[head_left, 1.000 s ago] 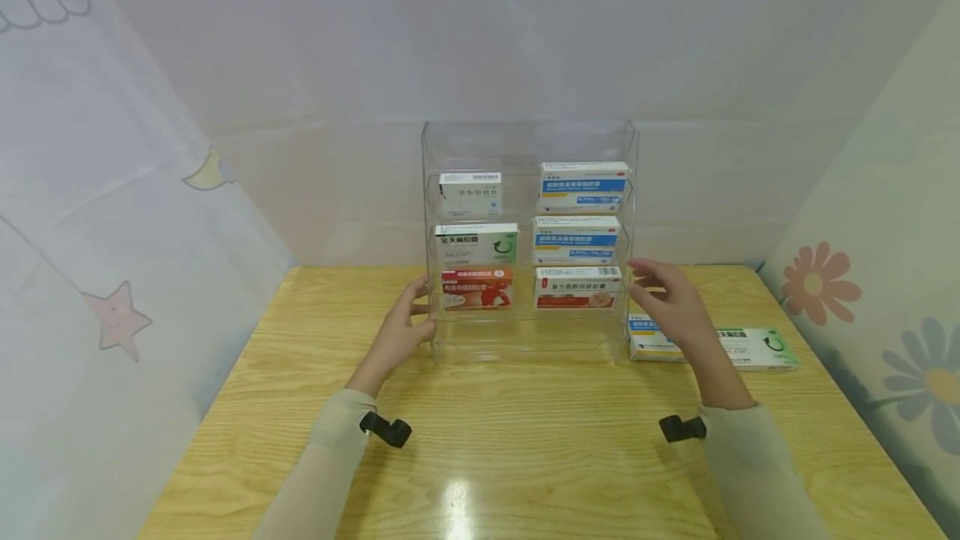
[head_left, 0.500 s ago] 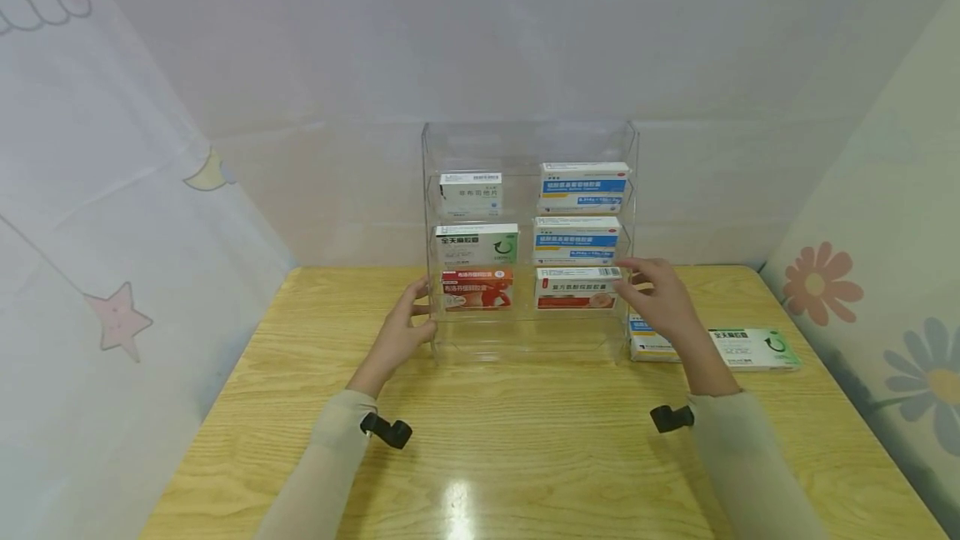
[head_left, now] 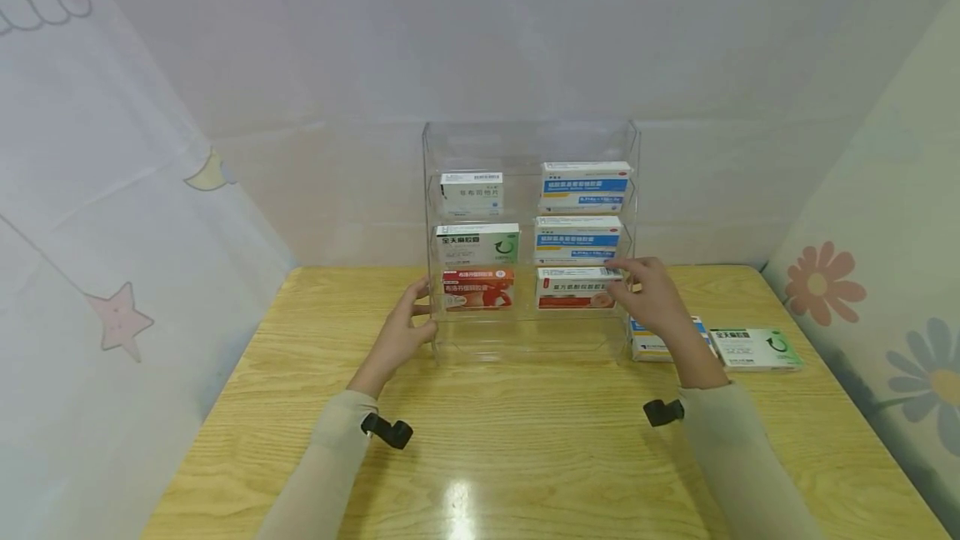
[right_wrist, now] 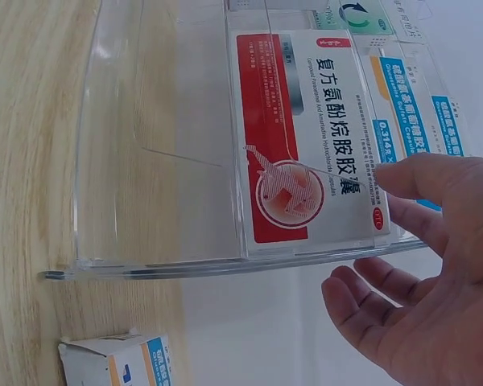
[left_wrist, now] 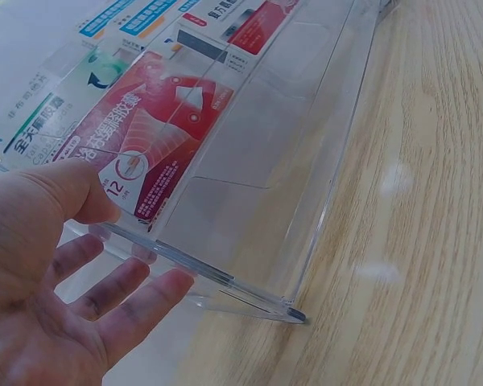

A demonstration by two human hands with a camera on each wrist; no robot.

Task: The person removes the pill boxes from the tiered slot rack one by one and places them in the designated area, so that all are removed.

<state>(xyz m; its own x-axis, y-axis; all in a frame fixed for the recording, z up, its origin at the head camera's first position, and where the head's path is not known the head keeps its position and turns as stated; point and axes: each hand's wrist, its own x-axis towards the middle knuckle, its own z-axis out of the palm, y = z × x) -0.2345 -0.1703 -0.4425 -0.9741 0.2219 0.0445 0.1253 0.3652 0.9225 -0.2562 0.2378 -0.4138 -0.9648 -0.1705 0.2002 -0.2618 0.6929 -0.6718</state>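
1. Clear acrylic three-tier rack point(head_left: 528, 136) stands mid-surface, back near the rear wall; blocks any straight reach across the centre.
2. Light wooden surface point(head_left: 517, 440) in front of rack: open, room for both hands.
3. Left of rack: bare strip; left hand point(head_left: 401, 332) sits at the rack's left edge.
4. Right of rack: blue-white box point(head_left: 660, 340) & green-white box point(head_left: 757, 347) lie just beside it, narrowing that side.
5. Tier fronts filled w/ boxes; right hand point(head_left: 656, 298) at red-white box point(head_left: 577, 288), bottom right.

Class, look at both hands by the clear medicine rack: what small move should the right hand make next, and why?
Probably close the right hand onto the rack's right edge. The left hand already touches the left edge, thumb in front and fingers behind, while the right hand hangs open beside the red-and-white box, gripping nothing.
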